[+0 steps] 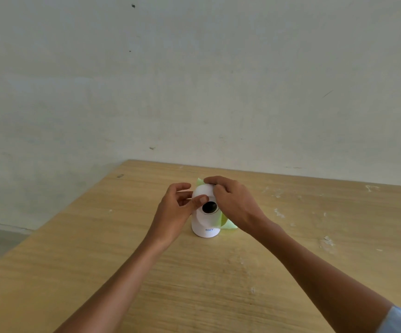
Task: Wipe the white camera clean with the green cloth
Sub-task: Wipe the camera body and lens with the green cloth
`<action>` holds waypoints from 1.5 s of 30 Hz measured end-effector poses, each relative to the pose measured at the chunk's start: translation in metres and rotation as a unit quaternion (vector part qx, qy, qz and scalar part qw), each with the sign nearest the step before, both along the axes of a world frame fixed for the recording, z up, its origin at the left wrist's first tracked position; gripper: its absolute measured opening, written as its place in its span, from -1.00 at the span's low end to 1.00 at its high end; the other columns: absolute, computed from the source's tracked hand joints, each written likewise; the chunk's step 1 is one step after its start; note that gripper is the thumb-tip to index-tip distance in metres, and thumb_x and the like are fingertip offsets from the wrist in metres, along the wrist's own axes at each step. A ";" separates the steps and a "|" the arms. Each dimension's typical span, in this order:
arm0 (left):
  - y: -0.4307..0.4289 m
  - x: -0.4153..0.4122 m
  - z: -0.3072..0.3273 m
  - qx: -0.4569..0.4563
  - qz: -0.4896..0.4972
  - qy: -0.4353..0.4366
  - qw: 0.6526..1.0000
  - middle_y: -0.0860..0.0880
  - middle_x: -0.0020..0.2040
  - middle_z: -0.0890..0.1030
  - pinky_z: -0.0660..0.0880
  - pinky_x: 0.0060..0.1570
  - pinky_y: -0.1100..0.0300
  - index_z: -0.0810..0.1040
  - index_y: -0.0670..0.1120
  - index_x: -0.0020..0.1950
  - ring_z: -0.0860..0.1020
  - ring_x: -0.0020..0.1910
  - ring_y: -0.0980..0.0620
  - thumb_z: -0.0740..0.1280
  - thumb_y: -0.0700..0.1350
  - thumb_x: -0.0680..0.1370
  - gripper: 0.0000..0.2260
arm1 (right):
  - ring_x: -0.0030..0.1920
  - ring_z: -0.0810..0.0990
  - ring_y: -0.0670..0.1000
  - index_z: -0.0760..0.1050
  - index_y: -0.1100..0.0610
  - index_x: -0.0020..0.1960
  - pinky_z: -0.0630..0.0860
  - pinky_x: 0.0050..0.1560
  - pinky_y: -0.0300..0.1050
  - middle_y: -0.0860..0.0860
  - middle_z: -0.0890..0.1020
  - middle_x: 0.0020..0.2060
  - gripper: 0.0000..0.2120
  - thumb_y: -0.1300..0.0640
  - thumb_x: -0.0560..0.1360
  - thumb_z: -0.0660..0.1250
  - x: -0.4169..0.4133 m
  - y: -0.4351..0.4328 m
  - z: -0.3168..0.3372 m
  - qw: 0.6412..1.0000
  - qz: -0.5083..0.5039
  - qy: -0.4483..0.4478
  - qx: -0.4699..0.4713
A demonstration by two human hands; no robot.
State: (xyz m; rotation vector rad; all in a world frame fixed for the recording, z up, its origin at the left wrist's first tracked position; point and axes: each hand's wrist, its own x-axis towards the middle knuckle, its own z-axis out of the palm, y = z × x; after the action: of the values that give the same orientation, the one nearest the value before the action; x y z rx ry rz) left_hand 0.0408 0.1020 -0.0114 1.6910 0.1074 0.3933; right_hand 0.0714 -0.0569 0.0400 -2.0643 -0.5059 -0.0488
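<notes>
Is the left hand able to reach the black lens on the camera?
Probably yes. The left hand already has its thumb on the white camera, right beside the black lens, which is uncovered.

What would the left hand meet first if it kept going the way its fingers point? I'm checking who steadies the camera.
Probably the white camera: the left hand points at its head, thumb apparently touching already.

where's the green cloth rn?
Head view: green cloth lies on the table behind the white camera, partly under the right hand.
</notes>
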 end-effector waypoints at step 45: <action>0.012 -0.009 0.022 0.210 0.009 -0.066 0.975 0.23 0.05 0.67 0.43 -0.13 0.47 0.70 0.09 0.14 0.59 -0.12 0.27 0.39 -0.02 0.60 -0.85 | 0.09 0.56 -0.15 0.47 -0.03 0.27 0.46 0.00 -0.26 -0.12 0.56 0.10 -0.69 0.21 0.60 0.12 -0.028 -0.018 -0.052 0.986 -0.052 -0.141 0.074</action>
State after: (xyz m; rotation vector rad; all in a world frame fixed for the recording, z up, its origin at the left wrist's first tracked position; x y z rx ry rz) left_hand 0.0313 0.1139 0.0101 2.0749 -0.0651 0.5703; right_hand 0.0437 -0.0748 -0.0116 -1.9461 -0.5487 -0.4333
